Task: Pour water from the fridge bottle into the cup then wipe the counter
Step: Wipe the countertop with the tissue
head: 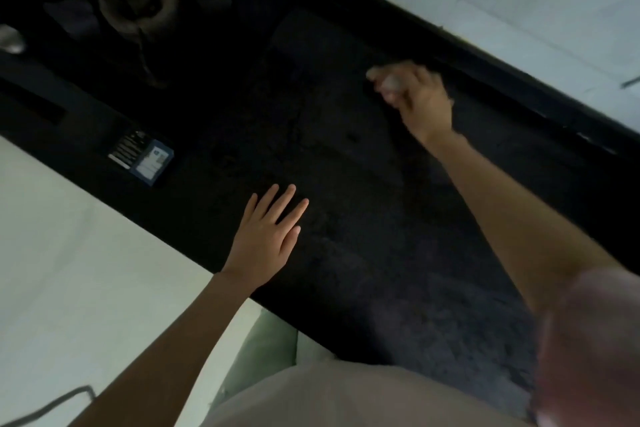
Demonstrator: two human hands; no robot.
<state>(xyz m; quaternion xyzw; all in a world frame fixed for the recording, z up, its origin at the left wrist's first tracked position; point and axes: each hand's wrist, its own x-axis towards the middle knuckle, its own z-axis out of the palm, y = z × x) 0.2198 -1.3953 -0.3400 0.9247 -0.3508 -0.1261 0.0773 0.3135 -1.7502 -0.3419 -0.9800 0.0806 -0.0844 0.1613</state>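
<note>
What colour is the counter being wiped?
Black, faintly speckled counter; the head view, the only one, shows it.

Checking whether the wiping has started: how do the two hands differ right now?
The left hand lies flat on the dark counter near its front edge, fingers straight and spread, holding nothing. The right hand reaches farther back, fingers curled round a small pale wad, perhaps a cloth. The left hand looks sharp; the right hand is blurred. Both are over the same counter.
</note>
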